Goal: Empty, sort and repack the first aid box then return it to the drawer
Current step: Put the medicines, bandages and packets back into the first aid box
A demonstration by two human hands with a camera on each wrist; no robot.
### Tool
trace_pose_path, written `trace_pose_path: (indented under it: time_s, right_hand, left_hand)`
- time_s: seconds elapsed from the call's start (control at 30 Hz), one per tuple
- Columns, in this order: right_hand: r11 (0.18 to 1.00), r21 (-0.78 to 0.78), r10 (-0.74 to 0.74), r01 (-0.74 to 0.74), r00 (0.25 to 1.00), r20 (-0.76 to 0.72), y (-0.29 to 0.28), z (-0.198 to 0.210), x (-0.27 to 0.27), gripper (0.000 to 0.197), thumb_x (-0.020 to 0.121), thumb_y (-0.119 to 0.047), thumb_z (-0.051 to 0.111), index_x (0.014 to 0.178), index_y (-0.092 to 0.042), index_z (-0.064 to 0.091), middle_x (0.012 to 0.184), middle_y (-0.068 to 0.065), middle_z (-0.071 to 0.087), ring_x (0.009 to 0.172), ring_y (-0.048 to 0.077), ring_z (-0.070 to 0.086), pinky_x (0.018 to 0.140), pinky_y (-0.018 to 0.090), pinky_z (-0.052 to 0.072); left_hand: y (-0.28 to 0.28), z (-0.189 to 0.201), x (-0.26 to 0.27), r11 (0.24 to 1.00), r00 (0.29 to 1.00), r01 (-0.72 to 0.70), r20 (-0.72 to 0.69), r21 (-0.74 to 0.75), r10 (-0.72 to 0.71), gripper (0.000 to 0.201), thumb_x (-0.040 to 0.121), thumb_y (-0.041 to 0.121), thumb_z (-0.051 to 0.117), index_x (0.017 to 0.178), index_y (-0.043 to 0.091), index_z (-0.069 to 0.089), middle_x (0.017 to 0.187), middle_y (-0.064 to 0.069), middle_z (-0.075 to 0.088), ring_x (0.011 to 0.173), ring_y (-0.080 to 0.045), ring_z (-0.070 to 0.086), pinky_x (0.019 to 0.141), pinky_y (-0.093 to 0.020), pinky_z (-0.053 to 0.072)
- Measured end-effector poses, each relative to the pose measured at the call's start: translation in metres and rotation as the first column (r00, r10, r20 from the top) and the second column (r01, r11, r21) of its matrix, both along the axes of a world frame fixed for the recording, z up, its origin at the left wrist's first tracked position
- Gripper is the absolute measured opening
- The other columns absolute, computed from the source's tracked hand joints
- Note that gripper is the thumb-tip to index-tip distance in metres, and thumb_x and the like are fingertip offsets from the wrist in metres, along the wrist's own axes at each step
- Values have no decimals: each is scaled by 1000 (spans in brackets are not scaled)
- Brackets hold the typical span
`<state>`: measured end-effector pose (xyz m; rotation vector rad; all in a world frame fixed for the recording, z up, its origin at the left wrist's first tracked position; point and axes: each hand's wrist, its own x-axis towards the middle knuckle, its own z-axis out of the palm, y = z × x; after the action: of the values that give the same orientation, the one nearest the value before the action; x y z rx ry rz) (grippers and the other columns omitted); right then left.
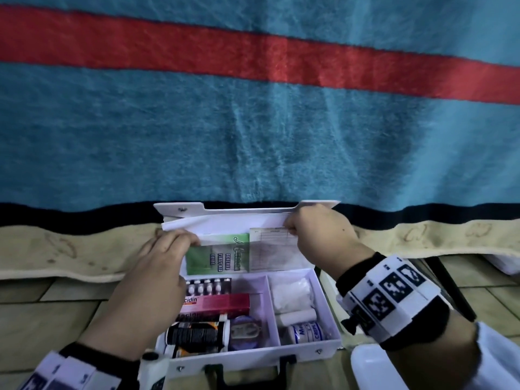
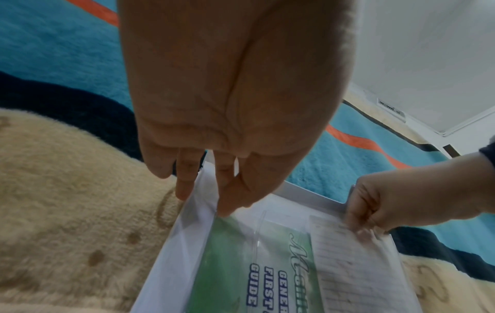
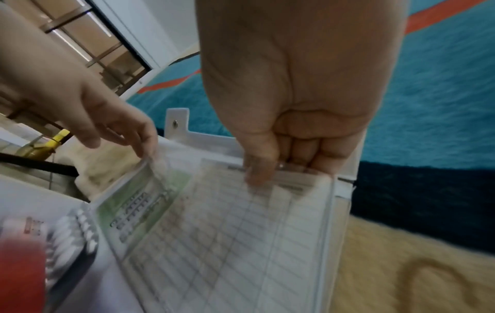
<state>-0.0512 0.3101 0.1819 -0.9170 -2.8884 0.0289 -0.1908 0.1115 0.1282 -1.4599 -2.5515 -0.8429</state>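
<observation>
First aid box lies open on the floor against a beige blanket border, still full, so emptying is judged barely begun; near compartments hold a dark bottle, a red ointment carton, a blister strip on the left, gauze and a crepe bandage roll on the right. Behind these the lid stands open, with a clear sleeve inside it carrying a green first aid guide and a ruled contents sheet.

Left hand pinches the sleeve's upper left corner, fingers nearly straight at the plastic edge; right hand is curled on the top right, thumb over the ruled sheet, fingers behind.

Step in hand, as judged: freeing the papers from the lid. Advice: open the sleeve mouth with one hand and draw both papers out together, parallel to the lid; thin sheets will crease if pulled from one corner; steady the lid so the box does not tip back.

Hard to make out: whether the right hand grips sleeve alone or sleeve plus sheet; right wrist view is motion-blurred; carton name is half covered by the left hand; box handle is cut off at the frame edge; the drawer is not visible. Beyond lies the teal blanket with its red stripe.
</observation>
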Motion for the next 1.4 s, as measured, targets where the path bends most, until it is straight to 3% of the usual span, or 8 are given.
trace_pose_path:
  time_s: [0.03, 0.1, 0.2, 0.33, 0.8, 1.0, 1.23, 1.4]
  right_hand:
    - [1000, 10, -7, 7, 1000, 3, -1, -1, 0, 25, 77, 1, 47, 62, -19, 50, 77, -3, 51, 76, 24, 48, 51, 23, 33]
    - [999, 33, -5, 6, 1000, -28, 2, 0, 0, 21, 81, -4, 50, 75, -20, 62, 81, -4, 59, 80, 26, 57, 60, 27, 44]
    - [994, 107, -24, 34, 996, -89, 0, 0, 4, 14, 87, -14, 53, 84, -22, 64, 80, -4, 56, 80, 25, 60, 59, 26, 38]
    - [991, 126, -24, 45, 986, -164, -6, -6, 8, 19, 89, -15, 51, 100, -26, 63, 104, -7, 64, 91, 22, 63, 63, 27, 41]
    - [983, 163, -73, 83, 995, -67, -15, 2, 4, 29, 80, 1, 49, 98, -19, 60, 85, 0, 54, 80, 26, 59, 57, 26, 33]
    - [982, 163, -84, 94, 994, -63, -18, 4, 2, 27, 84, -2, 49, 99, -18, 63, 98, -1, 66, 91, 23, 64, 60, 26, 34]
    - [984, 148, -89, 102, 991, -97, -11, -3, 7, 22, 87, -7, 50, 102, -20, 59, 92, -1, 64, 92, 24, 64, 61, 27, 38]
    - [998, 54, -28, 44, 964, -264, -6, 7, 36, 24, 92, -22, 54, 112, -30, 64, 111, -3, 64, 104, 21, 59, 78, 31, 49]
  left_hand:
    - [1, 0, 0, 1000, 1000, -5, -2, -8, 5, 62, 72, -10, 50, 120, 30, 47, 124, 18, 40, 118, -8, 31, 101, -19, 23]
    - [2, 1, 0, 1000, 1000, -11, -12, -19, 11, 60, 72, -9, 52, 119, 28, 48, 125, 15, 43, 118, -12, 35, 101, -22, 25]
    - [2, 1, 0, 1000, 999, -9, -31, -28, 8, 60, 71, -8, 53, 118, 28, 48, 123, 14, 43, 116, -13, 36, 100, -22, 26]
    - [3, 0, 1, 999, 999, -11, -37, -35, 10, 60, 72, -8, 54, 119, 28, 48, 123, 14, 42, 117, -12, 35, 99, -21, 25]
    - [1, 1, 3, 999, 999, -17, -45, -49, 14, 57, 73, -7, 53, 117, 28, 48, 122, 14, 42, 114, -12, 37, 98, -22, 28]
    - [3, 2, 5, 998, 998, -36, -62, -56, 32, 56, 74, -6, 53, 120, 26, 48, 125, 10, 44, 115, -13, 38, 96, -20, 26]
    - [3, 6, 9, 994, 998, -44, -42, -100, 40, 55, 77, 1, 54, 126, 24, 46, 131, 7, 44, 120, -17, 39, 103, -28, 29]
    - [-2, 5, 12, 985, 992, -100, -89, -143, 87, 65, 80, 10, 58, 140, 26, 36, 143, 3, 40, 132, -24, 30, 113, -42, 24]
